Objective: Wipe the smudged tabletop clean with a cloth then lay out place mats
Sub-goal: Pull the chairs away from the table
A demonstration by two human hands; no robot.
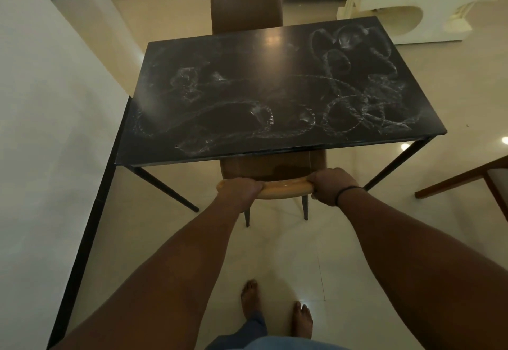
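Note:
A black rectangular tabletop (275, 58) fills the middle of the view, covered with white swirling smudges (354, 107) on both halves. A brown chair (277, 187) is tucked under its near edge. My left hand (239, 191) grips the left end of the chair's top rail and my right hand (332, 186), with a black band at the wrist, grips the right end. No cloth or place mat is in view.
A second brown chair (247, 6) stands at the table's far side. A white wall (41, 129) with a dark edge runs along the left. A white console (412, 14) with items is at the back right; a wooden furniture edge (467, 179) juts in on the right.

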